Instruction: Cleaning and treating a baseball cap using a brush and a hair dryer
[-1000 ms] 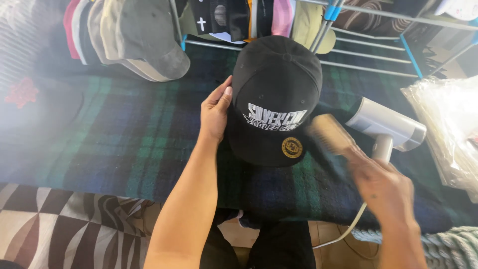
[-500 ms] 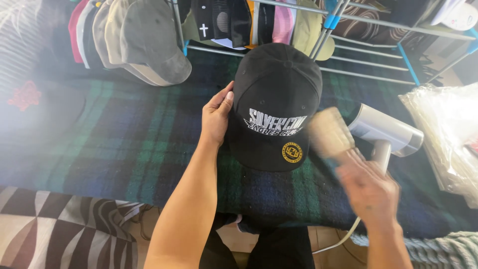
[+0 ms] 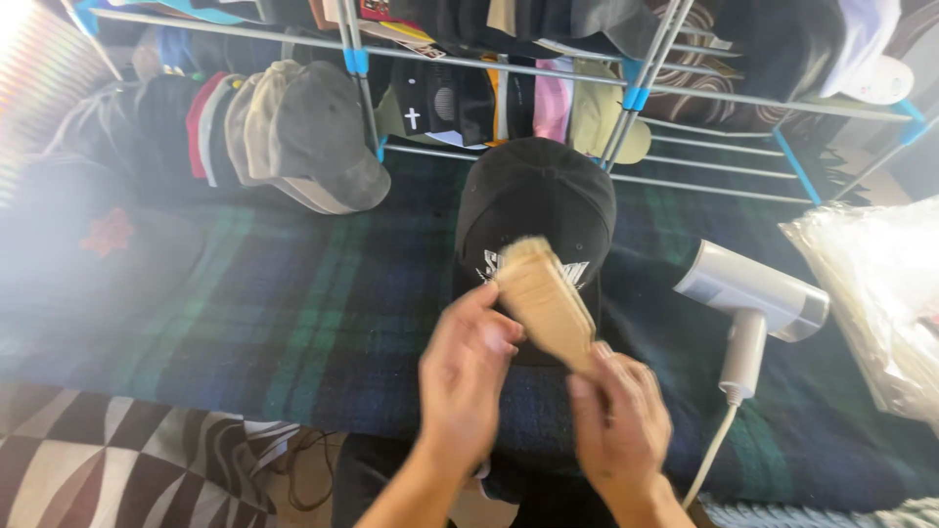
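A black cap with white lettering on its front lies on a dark green and blue plaid blanket. My right hand holds a wooden brush by its handle, and the brush head lies over the front of the cap. My left hand sits just left of the brush at the cap's brim, its fingers touching the brush. Both hands are blurred by motion.
A white hand-held steamer with a white cord lies to the right of the cap. A stack of caps sits at the back left. A metal rack hung with more caps stands behind. Clear plastic bags lie at right.
My right hand swung the brush from the right side onto the front of the cap. My left hand left the cap's left side and came down to the brim beside the brush.
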